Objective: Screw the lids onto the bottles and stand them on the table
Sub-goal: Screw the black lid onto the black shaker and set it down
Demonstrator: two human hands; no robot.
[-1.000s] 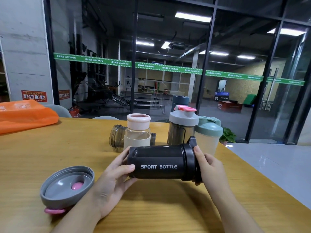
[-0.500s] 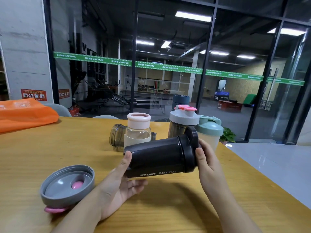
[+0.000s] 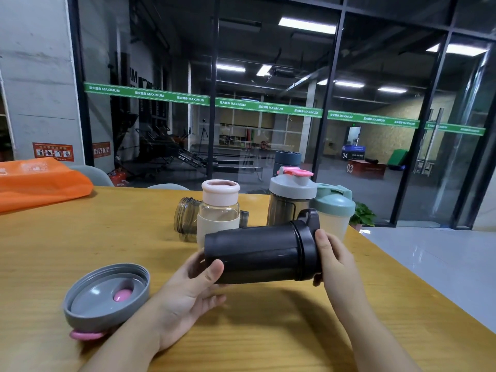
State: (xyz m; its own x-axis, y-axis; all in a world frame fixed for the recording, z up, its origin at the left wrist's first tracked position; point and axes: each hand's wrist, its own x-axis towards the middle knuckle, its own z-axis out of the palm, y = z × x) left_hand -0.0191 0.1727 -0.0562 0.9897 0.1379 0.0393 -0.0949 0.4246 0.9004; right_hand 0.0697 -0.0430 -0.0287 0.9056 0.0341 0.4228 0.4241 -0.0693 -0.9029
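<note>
Black bottle (image 3: 255, 255) held on its side just above the wooden table (image 3: 80, 237), base toward the left, black lid (image 3: 307, 245) toward the right; left hand (image 3: 193, 285) cradles the base end, thumb curled over the wall, fingers under it; right hand (image 3: 335, 260) wraps the lid rim, fingers curled round it.

Judged light, apparently empty; rigid plastic, smooth matte wall, likely a bit slippery, so the base wants a full wrap rather than fingertips; lid rim is the better purchase for turning.

Grey lid (image 3: 107, 294) lies upside down near the left wrist; lidless smoky bottle (image 3: 185, 218) lies on its side behind the pink-capped bottle (image 3: 218, 210); grey-lidded bottle (image 3: 290, 200) and green-lidded bottle (image 3: 335, 213) stand capped.
</note>
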